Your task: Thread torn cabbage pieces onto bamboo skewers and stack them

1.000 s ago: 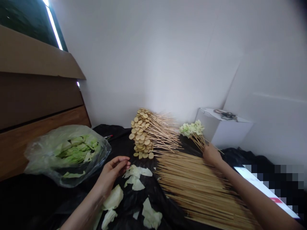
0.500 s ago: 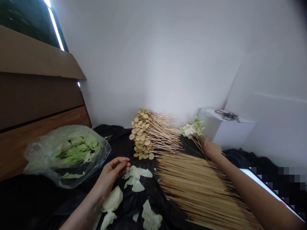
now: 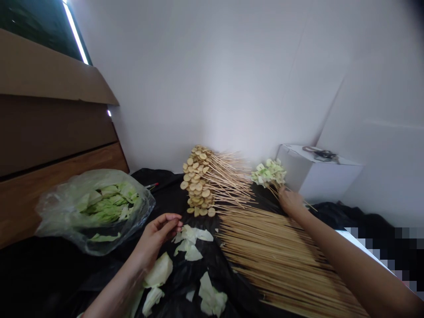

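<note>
At the right, my right hand [image 3: 291,203] is closed around thin wooden sticks at the lower end of a bunch of cabbage skewers [image 3: 270,171]. Pale green cabbage pieces are packed at their far ends, beside the white box. My left hand [image 3: 162,230] hovers by loose cabbage leaves [image 3: 192,252], its thumb and fingers pinched together with nothing visible in them. A row of bare wooden skewers [image 3: 281,256] lies between my arms. Behind it rests a stack of skewers tipped with round, pale yellow slices [image 3: 198,179], perhaps potato.
A clear plastic bag [image 3: 49,216] of cut cabbage sits at the left. More cabbage pieces [image 3: 212,298] lie on the black sheet [image 3: 179,293] in front. A white box [image 3: 327,179] with a dark cord on top stands at the right, against the white wall [image 3: 232,79].
My right hand has shifted the cabbage skewers slightly, and their leafy ends now show more fully. The left hand keeps its pinch almost in place. The view has moved a little.
</note>
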